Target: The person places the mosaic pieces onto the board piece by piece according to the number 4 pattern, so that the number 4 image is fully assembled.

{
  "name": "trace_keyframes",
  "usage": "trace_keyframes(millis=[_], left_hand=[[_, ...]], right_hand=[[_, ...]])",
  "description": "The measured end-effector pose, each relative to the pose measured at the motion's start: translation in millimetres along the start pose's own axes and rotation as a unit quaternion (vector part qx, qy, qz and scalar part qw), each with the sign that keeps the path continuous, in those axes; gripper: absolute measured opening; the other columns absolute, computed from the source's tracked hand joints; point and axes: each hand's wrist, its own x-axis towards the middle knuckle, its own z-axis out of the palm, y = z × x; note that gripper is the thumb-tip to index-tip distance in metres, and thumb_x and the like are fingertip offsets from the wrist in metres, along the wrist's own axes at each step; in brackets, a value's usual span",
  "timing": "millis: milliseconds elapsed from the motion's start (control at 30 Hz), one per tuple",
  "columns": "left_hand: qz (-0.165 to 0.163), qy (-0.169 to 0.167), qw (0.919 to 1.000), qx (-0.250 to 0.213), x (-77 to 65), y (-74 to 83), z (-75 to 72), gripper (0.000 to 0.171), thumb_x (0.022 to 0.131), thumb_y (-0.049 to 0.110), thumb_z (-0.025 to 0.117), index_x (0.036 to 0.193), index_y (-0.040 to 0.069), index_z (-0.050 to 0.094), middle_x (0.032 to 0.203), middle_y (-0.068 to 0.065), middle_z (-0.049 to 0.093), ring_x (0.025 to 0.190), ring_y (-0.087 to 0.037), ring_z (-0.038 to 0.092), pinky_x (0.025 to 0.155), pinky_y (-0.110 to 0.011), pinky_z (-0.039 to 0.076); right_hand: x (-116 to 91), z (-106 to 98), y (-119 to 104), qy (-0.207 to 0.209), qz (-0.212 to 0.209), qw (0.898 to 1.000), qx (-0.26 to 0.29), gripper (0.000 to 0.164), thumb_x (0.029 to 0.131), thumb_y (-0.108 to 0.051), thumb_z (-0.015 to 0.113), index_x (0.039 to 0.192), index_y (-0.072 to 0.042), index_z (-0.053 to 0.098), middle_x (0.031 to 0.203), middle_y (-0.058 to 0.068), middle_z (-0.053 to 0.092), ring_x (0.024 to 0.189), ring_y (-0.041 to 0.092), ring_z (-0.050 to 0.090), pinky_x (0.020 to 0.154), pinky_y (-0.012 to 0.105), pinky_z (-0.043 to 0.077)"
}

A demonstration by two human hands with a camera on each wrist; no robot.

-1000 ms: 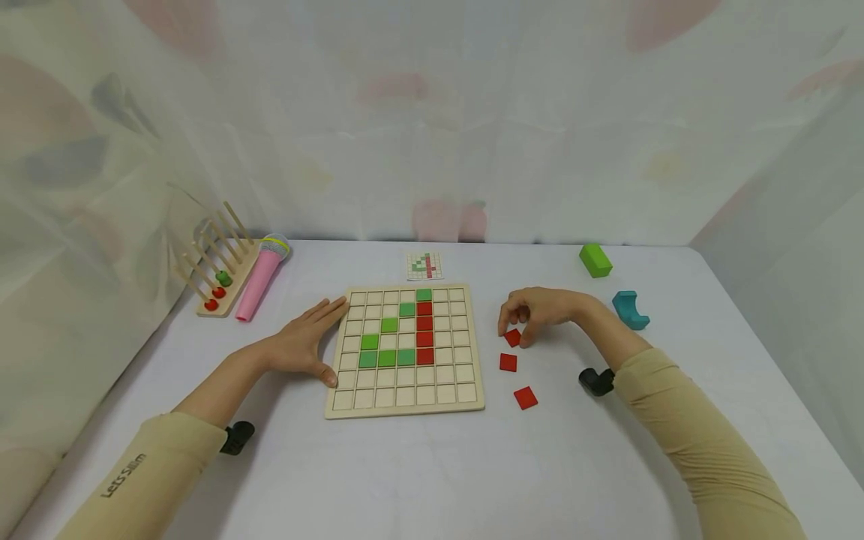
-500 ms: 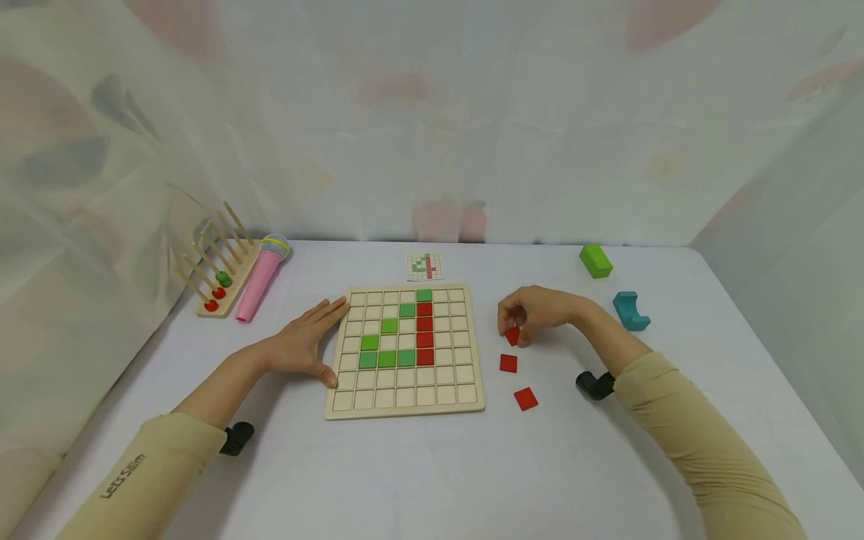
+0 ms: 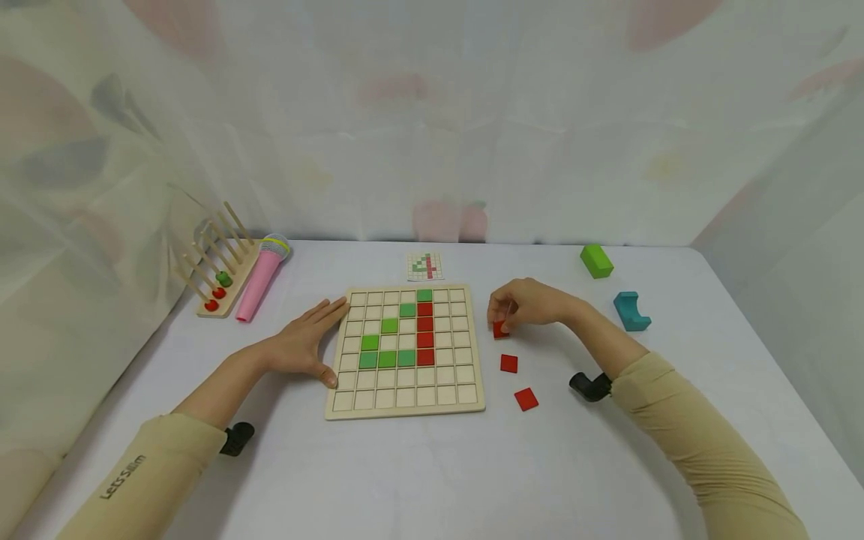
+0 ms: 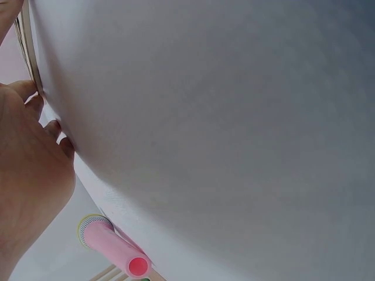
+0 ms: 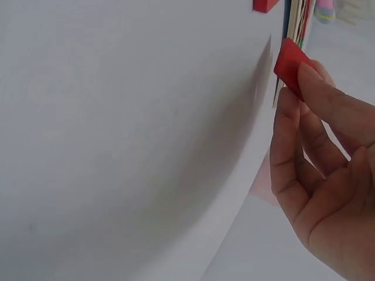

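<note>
My right hand [image 3: 529,302] pinches a red square tile [image 5: 292,65] between thumb and fingers, just right of the wooden grid board [image 3: 405,401]. With fingers spread, my left hand [image 3: 300,343] rests against the board's left edge, thumb and fingertips touching the rim. Set in the board are a column of red tiles [image 3: 424,324] and several green tiles [image 3: 387,358] in a stepped line and a row. Two more red tiles, a nearer one [image 3: 526,399] and a farther one [image 3: 509,364], lie on the table below my right hand.
Behind the board lies a small printed pattern card [image 3: 424,266]. A pink toy microphone [image 3: 259,283] and a pegged wooden stand [image 3: 219,307] with red and green beads are at the left. A green block [image 3: 596,261] and a teal curved block [image 3: 631,310] stand at the right.
My right hand has gripped the farthest loose red tile, lifted it and carried it slightly left toward the board. The left hand and the board have stayed in place.
</note>
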Motion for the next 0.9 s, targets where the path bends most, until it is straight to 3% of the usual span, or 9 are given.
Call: trace_keyframes(millis=[400, 900], left_hand=[[-0.001, 0.0, 1.0, 0.003, 0.6, -0.2, 0.7, 0.14, 0.053, 0.06, 0.089, 0.159, 0.008, 0.014, 0.168, -0.015, 0.009, 0.153, -0.047, 0.006, 0.113, -0.075, 0.017], [0.003, 0.001, 1.0, -0.001, 0.1, 2.1, -1.1, 0.14, 0.053, 0.058, 0.089, 0.158, 0.006, 0.015, 0.168, -0.016, 0.01, 0.153, -0.048, 0.006, 0.116, -0.071, 0.015]], right_hand=[[6.8, 14.3, -29.6, 0.063, -0.013, 0.996, 0.059, 0.018, 0.085, -0.004, 0.072, 0.1, -0.014, 0.075, 0.089, 0.003, 0.073, 0.082, 0.013, 0.064, 0.078, 0.025, 0.053], [18.4, 39.4, -59.0, 0.037, -0.03, 0.996, 0.076, 0.016, 0.087, -0.007, 0.072, 0.1, -0.014, 0.077, 0.094, 0.001, 0.076, 0.082, 0.007, 0.067, 0.077, 0.021, 0.054]])
